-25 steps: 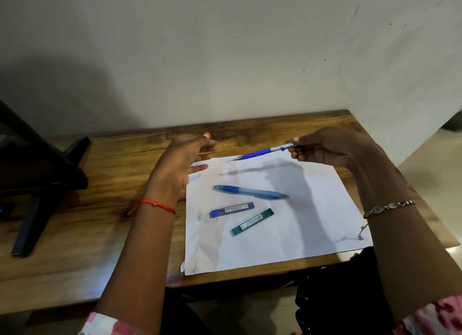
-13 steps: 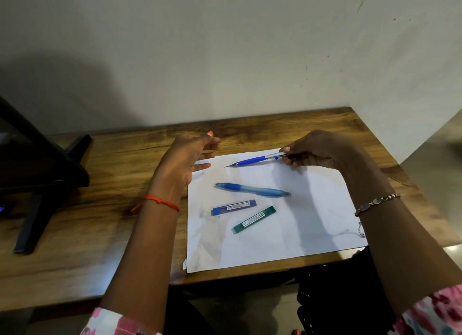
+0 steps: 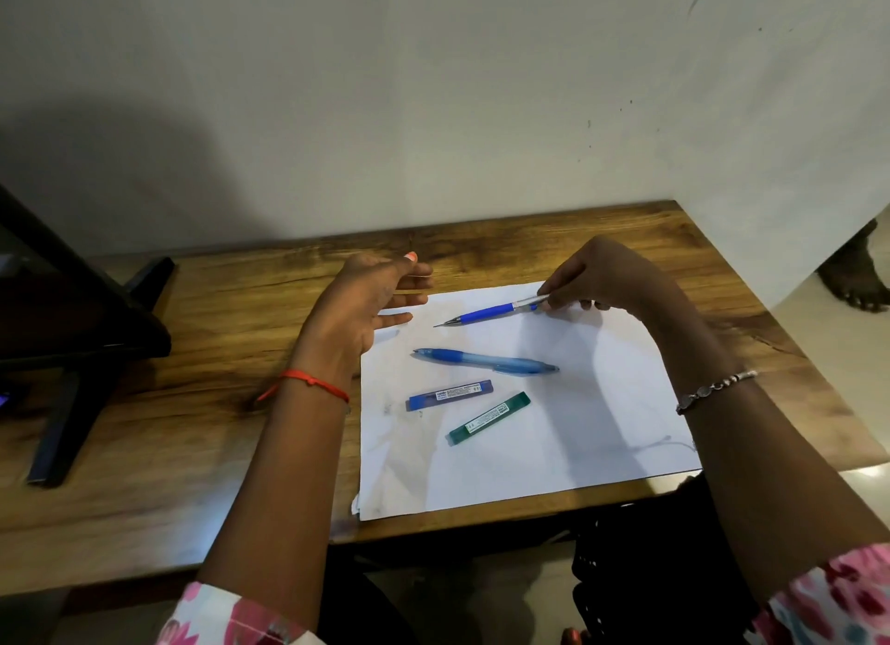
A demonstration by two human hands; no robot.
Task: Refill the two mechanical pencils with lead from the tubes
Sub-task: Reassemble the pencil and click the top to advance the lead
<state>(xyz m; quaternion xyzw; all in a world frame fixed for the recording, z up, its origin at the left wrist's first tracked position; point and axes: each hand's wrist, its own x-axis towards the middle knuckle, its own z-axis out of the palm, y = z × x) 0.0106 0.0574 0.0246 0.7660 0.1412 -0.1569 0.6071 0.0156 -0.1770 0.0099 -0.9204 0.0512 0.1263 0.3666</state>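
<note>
My right hand (image 3: 599,278) grips the silver end of a slim blue mechanical pencil (image 3: 486,313), whose tip points left and touches or nearly touches the white paper (image 3: 578,428). My left hand (image 3: 371,302) hovers open over the paper's far left corner, fingers spread, holding nothing. A thicker blue pencil (image 3: 484,361) lies on the paper below the held one. Nearer me lie a blue lead tube (image 3: 450,395) and a green lead tube (image 3: 489,418), both flat on the sheet.
The wooden table (image 3: 192,403) ends at a wall behind and drops off on the right. A black stand (image 3: 82,355) occupies the left side. A person's bare foot (image 3: 855,278) shows on the floor at the far right.
My right hand has lowered the slim blue pencil toward the paper, its tip dropping down and left. My left hand has stayed open in about the same place.
</note>
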